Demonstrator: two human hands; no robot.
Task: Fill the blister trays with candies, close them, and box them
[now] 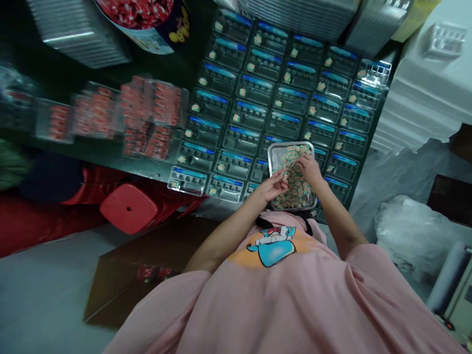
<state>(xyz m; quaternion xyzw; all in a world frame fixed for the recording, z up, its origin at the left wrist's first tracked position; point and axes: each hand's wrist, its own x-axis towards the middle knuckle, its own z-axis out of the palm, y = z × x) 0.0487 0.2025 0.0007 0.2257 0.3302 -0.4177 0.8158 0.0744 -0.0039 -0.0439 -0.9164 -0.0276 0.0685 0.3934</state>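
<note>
Left hand (pixel 273 187): I see it pinching a small piece (pixel 283 175) at the tray's (pixel 270 158) left side.
Tray: silvery, heaped with loose pieces (pixel 297 191), among plastic packs (pixel 236 170).
Right hand (pixel 309 167): fingers bent into the heap's far part; I cannot tell whether they grip anything.

Tray (pixel 271 157): metal by its look, shiny rim. Blisters (pixel 188 183): clear plastic — glossy. Worktop (pixel 195 59): smooth, slight sheen. Stool (pixel 138 216): smooth plastic. Shirt (pixel 280 305): matt cloth. Carton (pixel 114 290): matt cardboard. Bag (pixel 401 226): plastic film — crinkled, translucent.
</note>
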